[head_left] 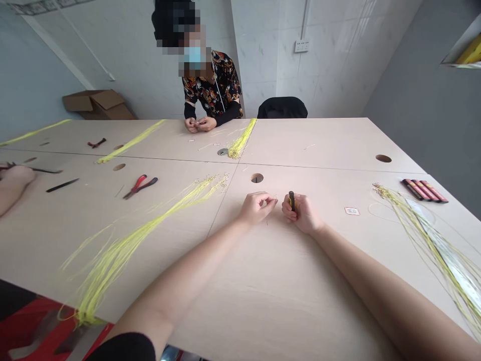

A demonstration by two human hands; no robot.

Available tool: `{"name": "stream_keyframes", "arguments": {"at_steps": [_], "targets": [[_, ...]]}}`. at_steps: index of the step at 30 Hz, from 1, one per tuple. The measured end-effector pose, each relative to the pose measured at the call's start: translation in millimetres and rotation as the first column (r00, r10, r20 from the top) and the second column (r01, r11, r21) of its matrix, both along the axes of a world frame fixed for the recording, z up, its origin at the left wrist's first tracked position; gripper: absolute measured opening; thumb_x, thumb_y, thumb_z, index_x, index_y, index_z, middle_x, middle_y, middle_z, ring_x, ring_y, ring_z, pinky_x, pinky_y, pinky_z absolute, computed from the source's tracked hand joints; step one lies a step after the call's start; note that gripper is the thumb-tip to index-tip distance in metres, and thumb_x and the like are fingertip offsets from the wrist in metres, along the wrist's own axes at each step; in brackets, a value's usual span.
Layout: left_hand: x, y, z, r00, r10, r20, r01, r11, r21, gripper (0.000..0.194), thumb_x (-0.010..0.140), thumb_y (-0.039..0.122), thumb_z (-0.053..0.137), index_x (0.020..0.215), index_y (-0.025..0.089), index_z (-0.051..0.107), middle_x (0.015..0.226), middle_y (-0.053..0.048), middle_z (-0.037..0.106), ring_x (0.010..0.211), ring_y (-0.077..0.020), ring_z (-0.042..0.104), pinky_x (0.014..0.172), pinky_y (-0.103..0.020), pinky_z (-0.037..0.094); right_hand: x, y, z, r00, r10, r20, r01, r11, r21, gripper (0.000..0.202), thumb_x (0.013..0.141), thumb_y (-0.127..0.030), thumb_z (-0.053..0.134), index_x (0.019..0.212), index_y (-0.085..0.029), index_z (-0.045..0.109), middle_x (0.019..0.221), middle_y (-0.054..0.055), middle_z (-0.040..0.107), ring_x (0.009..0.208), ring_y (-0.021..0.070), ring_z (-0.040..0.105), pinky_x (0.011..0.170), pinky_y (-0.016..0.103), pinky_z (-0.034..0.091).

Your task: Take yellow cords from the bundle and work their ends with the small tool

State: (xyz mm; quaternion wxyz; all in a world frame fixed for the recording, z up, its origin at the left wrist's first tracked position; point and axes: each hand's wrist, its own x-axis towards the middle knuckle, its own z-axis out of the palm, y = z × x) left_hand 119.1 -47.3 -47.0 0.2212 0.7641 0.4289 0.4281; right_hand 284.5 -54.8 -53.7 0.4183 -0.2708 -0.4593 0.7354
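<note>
Both my hands are close together above the table (240,291). My left hand (257,208) is closed in a pinch, with a tiny thin strand at its fingertips, too small to make out clearly. Just to the right, my right hand (303,214) is wrapped around a small black-and-yellow lighter (292,201), held upright; no flame shows. A short reddish bit lies on the table below the left fingertips. To the left stretches a bundle of yellow cords (130,245) with small metallic ends. Another cord bundle (417,230) lies at the right over a pale strip.
Red-and-black pliers (140,187) lie at the left, near a dark blade-like tool (62,185). Several pink-labelled black sticks (424,191) and a small label (352,211) are at the right. A co-worker (212,90) sits opposite; another person's hand (17,183) is at far left.
</note>
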Motion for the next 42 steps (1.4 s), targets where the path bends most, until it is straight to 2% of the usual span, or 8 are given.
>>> {"name": "stream_keyframes", "arguments": {"at_steps": [7,18,27,36,42], "targets": [[-0.9,1.3,-1.3,1.0,0.006,-0.002,-0.006,1.0,0.005,0.026,0.079,0.03,0.056,0.057,0.016,0.055,0.053,0.003,0.05,0.048,-0.0074,0.033,0.049,-0.023,0.03,1.1,1.3,-5.1,1.0,0.006,0.009,-0.006,0.999,0.034,0.037,0.075,-0.05,0.044,0.055,-0.02,0.037,0.042,-0.006,0.024,0.041,0.0084,0.014,0.044,0.025,0.016],[-1.2,2.3,-3.2,1.0,-0.002,-0.013,0.002,1.0,0.013,0.026,0.079,0.03,0.056,0.058,0.016,0.056,0.054,0.003,0.051,0.048,-0.0074,0.034,0.049,-0.022,0.03,-0.2,0.8,-3.8,0.999,-0.022,0.033,0.021,0.999,0.027,0.037,0.074,-0.05,0.046,0.054,-0.02,0.038,0.041,-0.006,0.024,0.041,0.0084,0.015,0.044,0.025,0.017],[-0.5,0.3,-0.3,1.0,0.006,-0.014,-0.006,1.0,-0.008,0.025,0.079,0.027,0.056,0.057,0.016,0.055,0.054,0.002,0.053,0.049,-0.0075,0.034,0.049,-0.022,0.032,-0.7,2.1,2.2,1.0,-0.026,-0.003,0.026,0.999,-0.046,0.038,0.072,-0.055,0.043,0.057,-0.021,0.035,0.043,-0.006,0.025,0.041,0.0083,0.017,0.042,0.023,0.018],[-0.3,0.7,-1.1,1.0,0.001,-0.006,-0.001,1.0,0.002,0.024,0.079,0.027,0.056,0.057,0.016,0.056,0.053,0.003,0.053,0.047,-0.0073,0.034,0.049,-0.022,0.031,-0.6,0.9,-1.2,0.999,-0.043,0.016,0.043,0.999,0.011,0.038,0.078,-0.049,0.044,0.056,-0.02,0.036,0.042,-0.006,0.026,0.041,0.0079,0.016,0.043,0.024,0.017],[-0.7,1.0,-1.4,1.0,-0.001,-0.004,0.001,1.0,-0.002,0.024,0.079,0.027,0.057,0.058,0.016,0.057,0.054,0.003,0.053,0.048,-0.0072,0.035,0.049,-0.022,0.031,-0.6,1.4,-2.5,0.998,-0.048,0.026,0.048,0.998,0.033,0.037,0.078,-0.047,0.045,0.055,-0.02,0.038,0.042,-0.006,0.026,0.04,0.0076,0.016,0.043,0.024,0.017]]}}
